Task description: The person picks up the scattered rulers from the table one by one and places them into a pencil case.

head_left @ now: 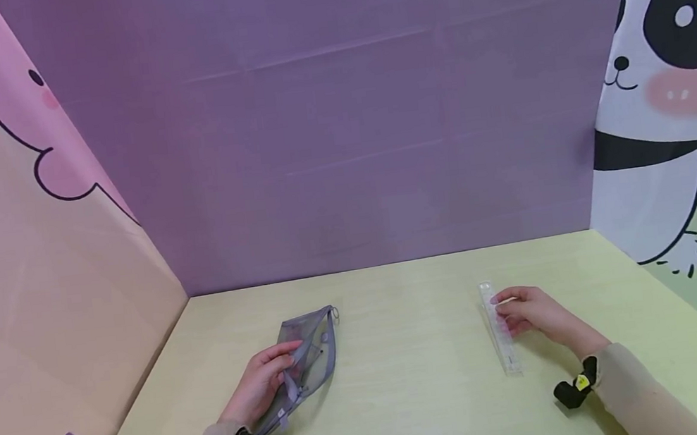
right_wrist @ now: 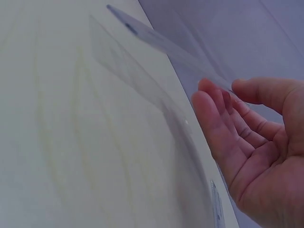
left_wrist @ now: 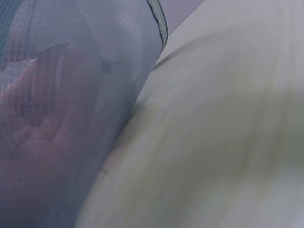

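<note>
On the left of the head view, a grey see-through mesh zip pouch [head_left: 319, 352] slants up from the table, with a small ring at its far corner. My left hand [head_left: 259, 384] grips its near side between thumb and fingers. The pouch's mesh [left_wrist: 109, 90] fills the left of the left wrist view, and fingers show dimly through it. Off to the right, my right hand [head_left: 532, 316] pinches a clear plastic ruler [head_left: 500, 336] by its edge. In the right wrist view the ruler [right_wrist: 166, 46] reaches out from between thumb and fingertips, casting a shadow on the table.
Both hands are over a pale wood-look table [head_left: 418, 394]. A purple backdrop [head_left: 364, 124] rises along its far edge. Printed cartoon panels stand at the sides, a pink and beige one [head_left: 63, 290] at left and a panda one [head_left: 653, 200] at right.
</note>
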Available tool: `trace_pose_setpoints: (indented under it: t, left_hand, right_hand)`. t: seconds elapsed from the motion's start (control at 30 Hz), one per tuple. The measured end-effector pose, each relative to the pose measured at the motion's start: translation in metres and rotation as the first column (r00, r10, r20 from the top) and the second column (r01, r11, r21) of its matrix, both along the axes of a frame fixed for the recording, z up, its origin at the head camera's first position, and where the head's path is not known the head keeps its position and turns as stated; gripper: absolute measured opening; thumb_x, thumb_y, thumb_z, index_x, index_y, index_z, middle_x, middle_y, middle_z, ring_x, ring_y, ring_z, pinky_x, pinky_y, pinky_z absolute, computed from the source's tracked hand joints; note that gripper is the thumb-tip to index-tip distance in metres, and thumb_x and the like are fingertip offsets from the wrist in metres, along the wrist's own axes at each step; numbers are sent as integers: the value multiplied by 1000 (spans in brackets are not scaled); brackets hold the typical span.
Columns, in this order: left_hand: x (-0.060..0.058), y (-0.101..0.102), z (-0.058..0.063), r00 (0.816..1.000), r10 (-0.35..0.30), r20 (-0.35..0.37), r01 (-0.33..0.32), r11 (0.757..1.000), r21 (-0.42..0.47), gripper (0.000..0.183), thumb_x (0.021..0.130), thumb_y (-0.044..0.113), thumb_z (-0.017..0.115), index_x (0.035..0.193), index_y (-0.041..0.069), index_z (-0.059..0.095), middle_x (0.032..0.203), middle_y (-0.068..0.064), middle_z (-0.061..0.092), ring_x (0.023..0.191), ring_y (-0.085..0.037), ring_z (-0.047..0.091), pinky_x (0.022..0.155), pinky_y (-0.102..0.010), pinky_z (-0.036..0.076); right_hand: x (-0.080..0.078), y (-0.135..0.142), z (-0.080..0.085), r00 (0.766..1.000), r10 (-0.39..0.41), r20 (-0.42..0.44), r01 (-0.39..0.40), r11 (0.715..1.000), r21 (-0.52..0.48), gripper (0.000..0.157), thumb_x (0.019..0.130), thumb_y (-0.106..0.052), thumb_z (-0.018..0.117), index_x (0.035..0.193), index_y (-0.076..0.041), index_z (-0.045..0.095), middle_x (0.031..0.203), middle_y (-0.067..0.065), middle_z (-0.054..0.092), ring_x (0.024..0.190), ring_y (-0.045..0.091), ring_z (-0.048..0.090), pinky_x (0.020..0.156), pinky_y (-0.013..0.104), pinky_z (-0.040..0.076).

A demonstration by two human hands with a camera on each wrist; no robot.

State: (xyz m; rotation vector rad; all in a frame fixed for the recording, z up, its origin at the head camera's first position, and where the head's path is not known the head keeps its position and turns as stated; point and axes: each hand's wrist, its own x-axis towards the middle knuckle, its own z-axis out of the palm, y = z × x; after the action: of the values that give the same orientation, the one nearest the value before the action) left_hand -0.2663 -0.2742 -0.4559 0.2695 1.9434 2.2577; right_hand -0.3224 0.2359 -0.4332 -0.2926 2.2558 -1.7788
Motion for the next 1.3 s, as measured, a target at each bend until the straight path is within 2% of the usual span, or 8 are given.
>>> trace_pose_setpoints:
  t: [0.33, 0.8, 1.07, 1.3]
  left_hand:
    - [0, 0, 0, 1000, -9, -11, 9, 1000, 12, 32, 93, 3, 55, 101, 27, 75, 94, 5, 64, 77, -7, 63, 66, -19, 50]
    - [2, 0, 0, 1000, 3, -12, -2, 999, 48, 33, 92, 1, 56, 100, 25, 76, 96, 4, 62, 77, -9, 62, 62, -18, 47]
    - [1, 1, 0, 1000, 0, 5, -1, 999, 49, 32, 91, 1, 56, 102, 23, 76, 103, 2, 60, 80, -9, 60, 63, -17, 45]
    - [2, 0, 0, 1000, 15, 19, -16, 999, 51, 31, 90, 1, 57, 101, 23, 76, 102, 1, 59, 79, -9, 60, 63, -18, 46]
  right_hand:
    - [-4, -5, 4, 1000, 4, 4, -5, 999, 40, 36, 94, -11, 58, 119, 13, 52, 86, 11, 61, 68, 19, 61, 65, 34, 56]
    - [-12, -27, 7, 998, 58, -14, -58, 998, -2, 35, 94, -11, 59, 118, 13, 52, 85, 12, 64, 66, 20, 62, 66, 37, 57]
    - [-15, -52, 7, 993, 117, -7, -117, 993, -32, 35, 93, -10, 58, 118, 14, 52, 84, 11, 63, 66, 18, 61, 66, 36, 56]
    - [-17, -91, 5, 984, 176, 22, -173, 980, -99, 27, 93, -7, 58, 113, 11, 55, 82, 11, 63, 64, 17, 61, 64, 35, 56]
